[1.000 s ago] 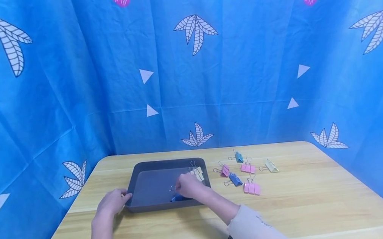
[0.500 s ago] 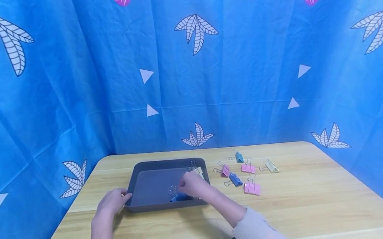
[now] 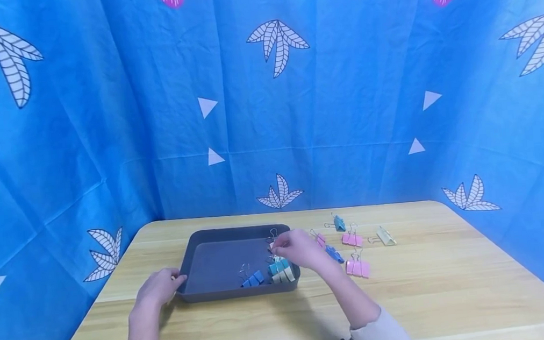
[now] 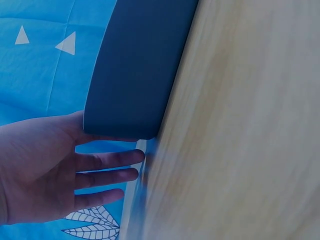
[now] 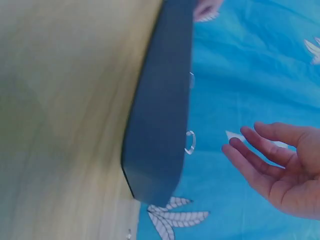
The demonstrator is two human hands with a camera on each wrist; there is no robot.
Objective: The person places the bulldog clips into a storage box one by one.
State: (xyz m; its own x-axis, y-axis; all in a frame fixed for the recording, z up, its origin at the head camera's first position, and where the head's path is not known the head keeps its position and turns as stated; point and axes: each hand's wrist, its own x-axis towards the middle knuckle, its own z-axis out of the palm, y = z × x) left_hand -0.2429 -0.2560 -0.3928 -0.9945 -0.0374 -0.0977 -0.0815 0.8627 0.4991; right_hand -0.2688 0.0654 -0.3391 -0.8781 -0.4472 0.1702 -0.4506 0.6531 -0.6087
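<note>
Over the tray's right edge, the right hand hangs with fingers loose, holding nothing. Left hand, open, touches the near-left corner. Clips sit near-right inside; more clips lie right of it. They're probably light, stiff, springy, so pinch the wire loops.

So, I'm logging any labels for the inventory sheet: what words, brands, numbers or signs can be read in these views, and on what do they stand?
None: no word, brand, number or sign can be read in any view.
Blue curtain: only printed leaves and triangles, no lettering.
Dark tray: plain rim and wall, no marking.
Binder clips on the wooden table: too small to tell any stamp.
</note>
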